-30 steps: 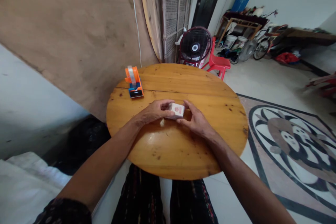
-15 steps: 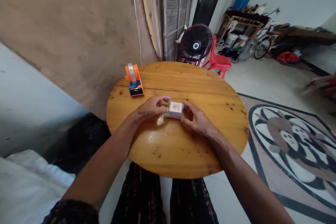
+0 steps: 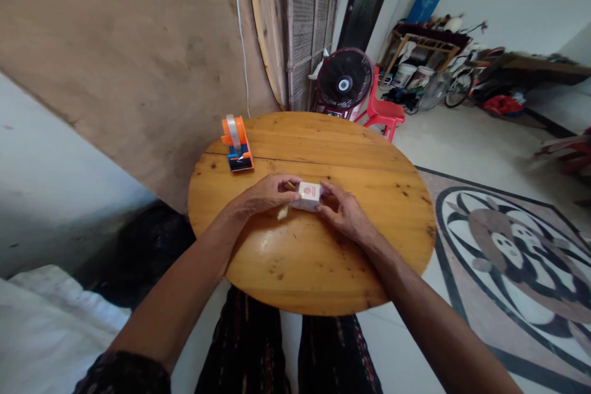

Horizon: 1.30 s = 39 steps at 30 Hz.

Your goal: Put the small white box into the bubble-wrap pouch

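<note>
A small white box (image 3: 309, 194) with a red print on top, wrapped in clear film, lies near the middle of the round wooden table (image 3: 277, 271). My left hand (image 3: 272, 191) grips its left side with curved fingers and thumb. On the right side, my right hand (image 3: 340, 206) holds the box between thumb and fingers. A small pale scrap (image 3: 282, 213) lies just below my left hand. At the table's back left stands an orange and blue tape dispenser (image 3: 239, 144) with a roll of clear tape.
Behind the table stand a dark fan (image 3: 344, 81) and a red plastic chair (image 3: 385, 112). A brown board (image 3: 138, 43) rises along the left. A black bag (image 3: 154, 246) sits at the lower left, and a bicycle (image 3: 459, 87) at the back right.
My right hand's fingers have closed in slightly on the box. My left hand has stayed beside it, and the view has shifted a little.
</note>
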### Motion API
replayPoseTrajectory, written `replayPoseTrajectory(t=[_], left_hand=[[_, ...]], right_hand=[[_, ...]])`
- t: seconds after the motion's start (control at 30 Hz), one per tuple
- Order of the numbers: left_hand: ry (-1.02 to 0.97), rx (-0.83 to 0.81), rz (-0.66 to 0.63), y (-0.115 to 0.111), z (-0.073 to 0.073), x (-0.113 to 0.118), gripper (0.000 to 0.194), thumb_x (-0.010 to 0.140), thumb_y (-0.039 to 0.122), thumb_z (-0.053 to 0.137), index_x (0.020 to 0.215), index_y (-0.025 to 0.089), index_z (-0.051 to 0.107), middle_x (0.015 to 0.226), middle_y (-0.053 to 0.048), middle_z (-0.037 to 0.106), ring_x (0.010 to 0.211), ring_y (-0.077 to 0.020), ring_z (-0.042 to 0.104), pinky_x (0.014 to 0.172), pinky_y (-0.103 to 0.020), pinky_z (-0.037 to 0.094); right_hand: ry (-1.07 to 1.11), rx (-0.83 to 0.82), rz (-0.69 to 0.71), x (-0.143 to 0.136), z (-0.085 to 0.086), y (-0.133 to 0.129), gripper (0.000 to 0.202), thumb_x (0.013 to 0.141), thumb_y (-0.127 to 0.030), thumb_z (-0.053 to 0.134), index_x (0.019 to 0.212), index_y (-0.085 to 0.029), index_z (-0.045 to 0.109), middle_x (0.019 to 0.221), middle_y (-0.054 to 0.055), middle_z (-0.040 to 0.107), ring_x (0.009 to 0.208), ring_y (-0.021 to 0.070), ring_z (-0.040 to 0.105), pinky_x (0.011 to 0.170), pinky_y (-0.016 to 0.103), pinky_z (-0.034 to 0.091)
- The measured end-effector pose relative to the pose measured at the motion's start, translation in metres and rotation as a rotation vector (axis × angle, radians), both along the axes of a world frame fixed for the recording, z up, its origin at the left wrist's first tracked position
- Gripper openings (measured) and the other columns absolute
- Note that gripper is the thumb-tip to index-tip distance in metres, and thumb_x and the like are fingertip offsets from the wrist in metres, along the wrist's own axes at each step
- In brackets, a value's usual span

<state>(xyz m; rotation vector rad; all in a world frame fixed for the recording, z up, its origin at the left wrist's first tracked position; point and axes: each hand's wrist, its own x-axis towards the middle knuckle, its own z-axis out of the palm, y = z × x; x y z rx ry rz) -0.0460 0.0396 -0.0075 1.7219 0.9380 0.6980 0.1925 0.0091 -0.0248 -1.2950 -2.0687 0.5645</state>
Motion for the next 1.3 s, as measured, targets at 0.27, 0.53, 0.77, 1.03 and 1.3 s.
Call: replayPoseTrajectory(t=[0.27,0.53,0.77,1.03,1.3], left_hand=[[0.197,0.123,0.127,0.003,0.006,-0.010,0.056,0.066,0.017,0.057,0.122,0.010,0.060,0.104,-0.009,0.067,0.089,-0.0203,0.062,0.079,-0.032,0.050],[0.262,0.306,0.000,0.006,-0.003,-0.008,0.040,0.073,0.021,0.056,0.112,0.017,0.065,0.102,-0.005,0.070,0.090,-0.0184,0.064,0.081,-0.030,0.050],[0.294,0.377,-0.036,0.002,0.001,0.000,0.028,0.073,0.016,0.050,0.094,0.016,0.069,0.092,-0.004,0.069,0.084,-0.0172,0.061,0.078,-0.028,0.046],[0.191,0.192,0.051,0.000,0.005,-0.002,0.038,0.069,0.017,0.053,0.103,0.016,0.069,0.095,-0.004,0.070,0.087,-0.0195,0.063,0.080,-0.030,0.048],[0.064,0.051,0.148,-0.001,0.006,-0.001,0.040,0.077,0.041,0.062,0.107,0.014,0.068,0.104,-0.008,0.071,0.092,-0.0217,0.064,0.083,-0.033,0.049]], right_hand=[[-0.011,-0.074,-0.021,0.011,0.004,-0.002,0.061,0.073,-0.015,0.059,0.133,-0.020,0.052,0.129,0.012,0.062,0.118,0.0266,0.059,0.105,0.047,0.044],[-0.077,0.023,-0.061,0.001,0.009,-0.005,0.023,0.083,-0.023,0.059,0.103,-0.020,0.069,0.106,0.008,0.071,0.097,0.0226,0.064,0.090,0.039,0.049],[-0.084,0.081,-0.045,-0.005,0.008,-0.005,0.018,0.083,-0.020,0.059,0.095,-0.020,0.072,0.097,0.008,0.074,0.091,0.0224,0.066,0.087,0.038,0.049],[0.018,0.014,-0.100,-0.001,0.003,-0.003,0.030,0.077,-0.020,0.058,0.107,-0.021,0.067,0.096,0.007,0.072,0.090,0.0228,0.066,0.085,0.041,0.052],[0.098,-0.018,-0.004,-0.003,0.013,-0.008,0.056,0.080,-0.043,0.064,0.130,-0.018,0.053,0.128,0.015,0.059,0.113,0.0281,0.060,0.097,0.047,0.048]])
